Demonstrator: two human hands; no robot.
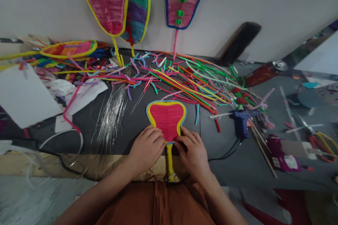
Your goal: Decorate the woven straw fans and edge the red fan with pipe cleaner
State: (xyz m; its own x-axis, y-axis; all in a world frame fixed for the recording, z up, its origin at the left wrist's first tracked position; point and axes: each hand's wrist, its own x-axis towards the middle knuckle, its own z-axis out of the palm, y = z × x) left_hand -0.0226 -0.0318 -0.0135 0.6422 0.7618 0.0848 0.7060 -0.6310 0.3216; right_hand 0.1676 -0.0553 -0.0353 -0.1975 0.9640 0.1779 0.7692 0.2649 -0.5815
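A small pink fan (169, 117), made of pipe cleaners, lies at the table's front edge. Yellow and light blue pipe cleaners run around its rim, and a yellow stem (169, 161) points toward my body. My left hand (148, 146) is closed at the fan's lower left edge, its fingertips partly hidden underneath. On the opposite side, my right hand (194, 151) grips the lower right edge between thumb and fingers. Just beyond the fan lies a short blue pipe-cleaner piece (197, 114).
Loose colored pipe cleaners (185, 84) cover the table's back. Silver tinsel strands (113, 112) lie left; a blue glue gun (241, 123) with a cord, a red can (265, 74) and scissors (326, 144) are right. Larger fans (105, 10) lean against the wall beside a dark phone-like slab (239, 44).
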